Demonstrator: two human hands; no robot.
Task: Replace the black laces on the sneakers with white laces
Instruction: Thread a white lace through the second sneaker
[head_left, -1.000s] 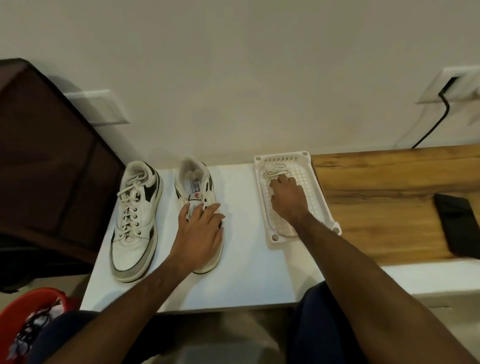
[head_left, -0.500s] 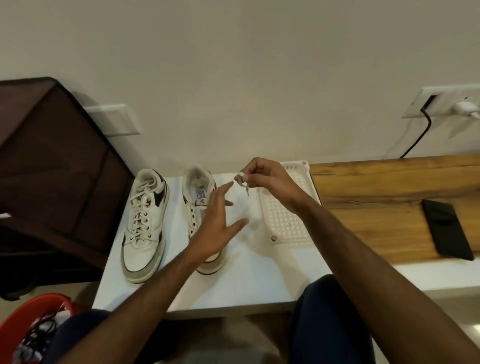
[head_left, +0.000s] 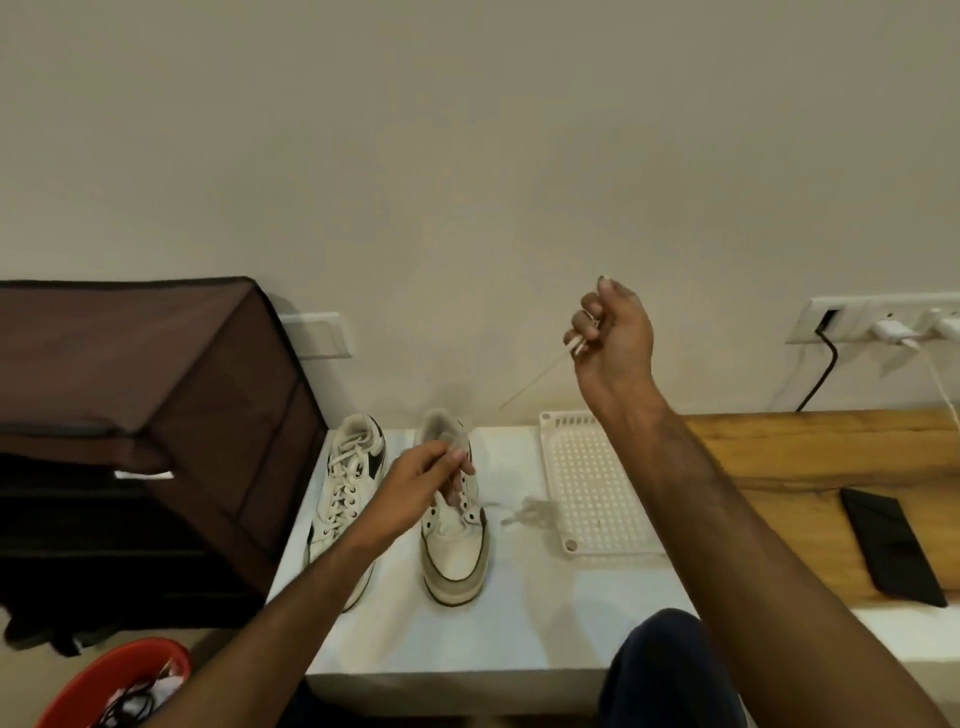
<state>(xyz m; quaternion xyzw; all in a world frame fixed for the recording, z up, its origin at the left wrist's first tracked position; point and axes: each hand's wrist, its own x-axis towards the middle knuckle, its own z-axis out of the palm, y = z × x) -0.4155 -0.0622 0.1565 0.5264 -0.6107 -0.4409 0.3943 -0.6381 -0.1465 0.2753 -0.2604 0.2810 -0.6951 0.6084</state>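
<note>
Two white sneakers stand side by side on a white table (head_left: 519, 634). The left sneaker (head_left: 347, 499) is laced in white. The right sneaker (head_left: 456, 545) shows bare eyelets. My right hand (head_left: 613, 338) is raised high above the tray and pinches one end of a white lace (head_left: 535, 382). The lace runs taut, down and left, to my left hand (head_left: 426, 480), which pinches it over the right sneaker's tongue. A blurred loose part of the lace (head_left: 527, 512) hangs between the right sneaker and the tray.
A white perforated tray (head_left: 592, 488) lies right of the sneakers. A wooden top (head_left: 789, 457) carries a black flat case (head_left: 891, 545). A brown fabric box (head_left: 135, 395) stands at the left, a red basket (head_left: 119, 686) below it. Wall sockets (head_left: 883, 317) hold plugs and cables.
My right hand took the white lace out of the tray and rose high to the right. My left hand left the sneaker's toe and now pinches the lace above the tongue.
</note>
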